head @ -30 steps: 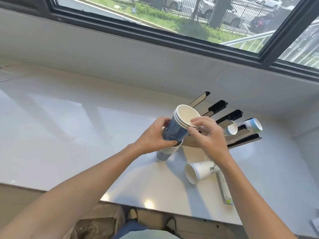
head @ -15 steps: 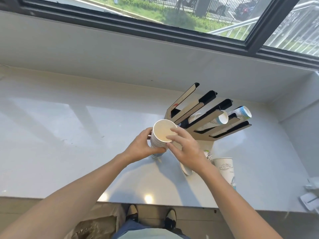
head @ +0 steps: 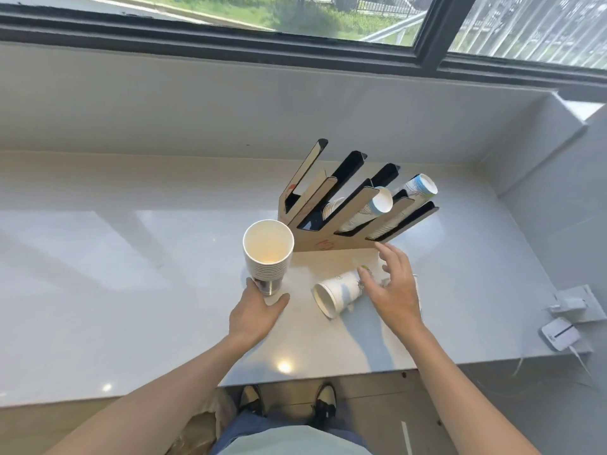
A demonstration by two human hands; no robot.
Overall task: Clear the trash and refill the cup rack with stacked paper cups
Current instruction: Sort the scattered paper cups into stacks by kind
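Standing a nested stack of paper cups [head: 267, 254] upright on the white counter [head: 131, 274], the person steadies it at the base with the left hand [head: 254, 315], thumb and fingers loosely curled round the bottom cup. The stack sits just left of the cup rack [head: 348, 205] and close in front of it, its open mouth facing up, many rims showing one under another. By the look of it, the step in hand is gathering loose cups before loading.

To the right, a single paper cup [head: 338, 292] lies on its side on the counter, mouth toward the person, white with a faint print. The right hand [head: 394, 290] is over it with fingers spread, fingertips at or just off its base end; contact cannot be told for certain. The next move probably calls for closing on that cup and adding it to the stack, gently, since thin paper walls crush easily.

The rack's left slots look empty, while the right ones hold slanted cup stacks.
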